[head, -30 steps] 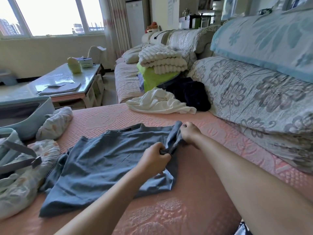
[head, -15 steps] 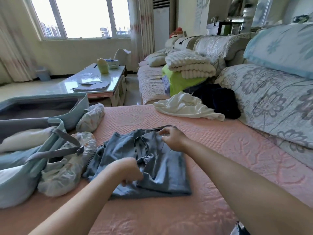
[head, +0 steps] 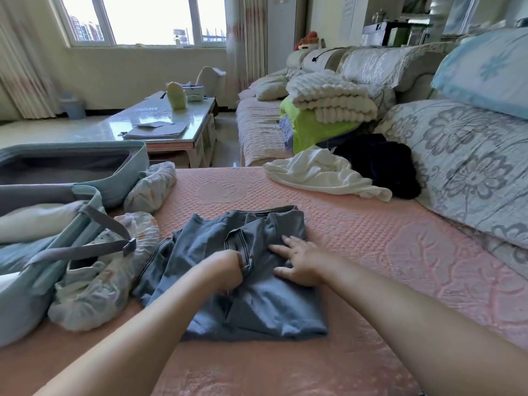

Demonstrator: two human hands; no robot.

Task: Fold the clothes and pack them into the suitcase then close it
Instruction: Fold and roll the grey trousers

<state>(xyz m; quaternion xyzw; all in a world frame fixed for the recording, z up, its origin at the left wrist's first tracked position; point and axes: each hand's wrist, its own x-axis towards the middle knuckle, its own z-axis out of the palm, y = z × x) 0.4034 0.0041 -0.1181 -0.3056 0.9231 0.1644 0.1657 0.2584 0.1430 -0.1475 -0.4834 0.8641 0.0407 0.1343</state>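
A grey-blue T-shirt (head: pixel 274 307) lies on the pink sofa cover (head: pixel 371 230), its right side folded over onto the middle. My left hand (head: pixel 225 270) has its fingers curled round a fold of the shirt near the folded sleeve hem. My right hand (head: pixel 300 261) lies flat with spread fingers, pressing on the folded part. An open light-blue suitcase (head: pixel 94 167) stands at the left, with pale folded cloth and grey straps inside its near half. A white garment (head: pixel 323 175) and a dark navy one (head: pixel 383 164) lie unfolded further back.
Two pale patterned bundles (head: pixel 151 187) lie between the suitcase and the shirt. A stack of a white blanket (head: pixel 328 101) on green fabric sits on the far sofa. Floral cushions (head: pixel 471 167) line the right. A glass coffee table (head: pixel 168 124) stands beyond the suitcase.
The shirt's right side and sleeve were folded over to the middle. My right hand let go of the fabric and now presses flat; my left hand moved toward the centre fold.
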